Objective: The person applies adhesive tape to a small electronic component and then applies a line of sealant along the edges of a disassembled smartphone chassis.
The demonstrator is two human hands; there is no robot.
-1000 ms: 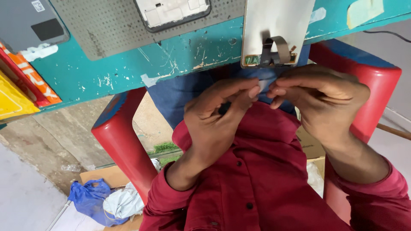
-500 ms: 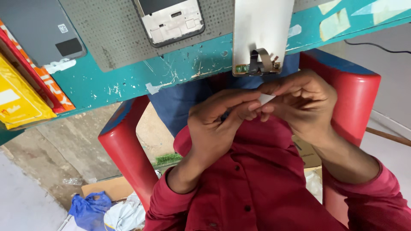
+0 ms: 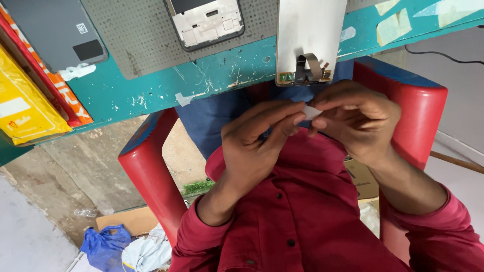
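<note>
My left hand and my right hand meet just below the table edge, over my red shirt. Between their fingertips they pinch a small white strip, like a bit of tape or film. Directly above the hands a white phone screen panel hangs over the edge of the teal table, with a flex cable and connector at its lower end. A phone frame lies on a grey perforated mat further back.
A grey device and yellow and orange boxes lie at the table's left. I sit in a red plastic chair. Cardboard and a blue bag lie on the floor at lower left.
The view has shifted down, so the table and screen panel sit lower in the picture. My hands have stayed together; the small white strip now shows between the fingertips.
</note>
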